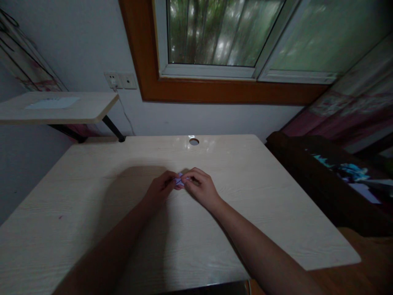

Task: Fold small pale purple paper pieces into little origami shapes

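- The left hand [159,188] and right hand [204,187] are pinching a small purple piece [179,181] from opposite sides, neither sitting clearly nearer.
- Fingers are obscuring its long axis.
- Below, the desk [260,196] is extending around them.

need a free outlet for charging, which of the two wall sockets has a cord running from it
The left socket, farther from the brown window frame: a pale cord hangs from it, while the right socket shows none.
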A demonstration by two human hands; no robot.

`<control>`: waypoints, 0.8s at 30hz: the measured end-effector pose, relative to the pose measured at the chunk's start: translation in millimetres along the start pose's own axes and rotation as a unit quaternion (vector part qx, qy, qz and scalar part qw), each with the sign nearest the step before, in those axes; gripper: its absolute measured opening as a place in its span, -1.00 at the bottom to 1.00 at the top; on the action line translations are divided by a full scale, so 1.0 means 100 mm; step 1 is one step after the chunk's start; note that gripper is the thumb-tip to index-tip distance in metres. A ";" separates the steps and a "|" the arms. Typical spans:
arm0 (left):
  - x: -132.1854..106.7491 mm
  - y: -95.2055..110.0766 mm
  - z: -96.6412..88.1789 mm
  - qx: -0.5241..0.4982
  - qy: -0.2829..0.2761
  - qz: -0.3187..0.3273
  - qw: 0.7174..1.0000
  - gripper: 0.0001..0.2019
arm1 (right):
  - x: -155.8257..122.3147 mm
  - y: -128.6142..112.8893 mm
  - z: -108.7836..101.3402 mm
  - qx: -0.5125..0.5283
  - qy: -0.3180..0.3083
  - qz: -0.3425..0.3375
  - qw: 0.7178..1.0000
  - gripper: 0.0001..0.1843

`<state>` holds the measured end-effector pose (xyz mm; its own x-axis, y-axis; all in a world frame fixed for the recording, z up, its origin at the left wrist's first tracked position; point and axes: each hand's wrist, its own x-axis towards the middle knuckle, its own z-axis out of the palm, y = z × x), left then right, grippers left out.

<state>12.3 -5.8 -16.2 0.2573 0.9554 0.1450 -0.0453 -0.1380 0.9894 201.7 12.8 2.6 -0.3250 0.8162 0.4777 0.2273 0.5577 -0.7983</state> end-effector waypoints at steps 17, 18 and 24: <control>0.00 0.04 -0.04 0.061 0.030 0.062 0.996 -0.81 | -0.01 0.05 0.01 0.126 0.015 0.091 0.988 -0.95; 0.00 0.05 -0.04 0.062 0.033 0.061 0.996 -0.80 | -0.01 0.06 0.02 0.125 0.016 0.092 0.988 -0.95; 0.00 0.00 -0.07 0.105 0.071 0.043 0.991 -0.76 | -0.04 0.12 0.04 0.128 0.009 0.109 0.986 -0.89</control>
<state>6.0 -3.8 -16.5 0.1228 0.9629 0.2402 0.1439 -0.2568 0.9557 202.0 15.7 -10.6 -0.2770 0.9161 0.2898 0.0497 0.3148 -0.9478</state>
